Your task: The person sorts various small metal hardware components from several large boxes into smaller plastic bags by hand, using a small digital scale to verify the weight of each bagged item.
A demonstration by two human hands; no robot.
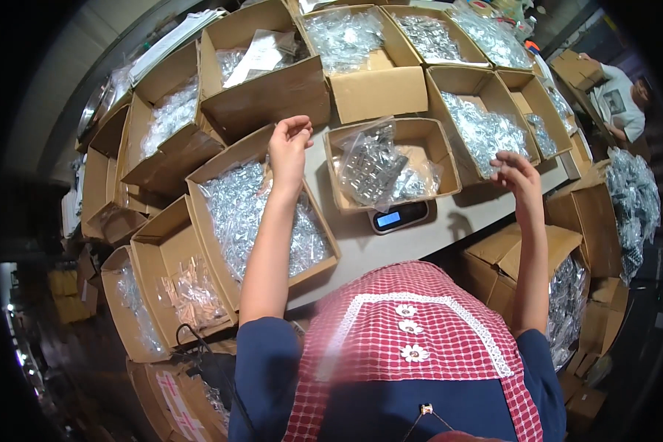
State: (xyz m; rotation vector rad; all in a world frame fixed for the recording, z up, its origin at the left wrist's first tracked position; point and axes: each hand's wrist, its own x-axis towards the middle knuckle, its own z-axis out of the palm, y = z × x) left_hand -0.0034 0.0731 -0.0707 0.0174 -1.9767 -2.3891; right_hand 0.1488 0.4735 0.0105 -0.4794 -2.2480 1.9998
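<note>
A cardboard box (449, 193) in the middle rests on a scale with a lit display (389, 219). Inside it lie a clear bag of dark metal parts (372, 166) and a smaller bag of silvery pieces (418, 179). My left hand (290, 147) hovers between this box and the big box of silvery packets (232, 195), fingers loosely bent and nothing visible in them. Over the near edge of the right-hand box of silvery packets (482, 129), my right hand (518, 179) has its fingers curled together; what they hold, if anything, is too small to make out.
Several open cardboard boxes with bagged parts surround me, including a box with a white paper (261, 59) and a box of copper-coloured pieces (199, 298). Below the right arm stands another carton (493, 261). At the far right a person (617, 103) handles a box.
</note>
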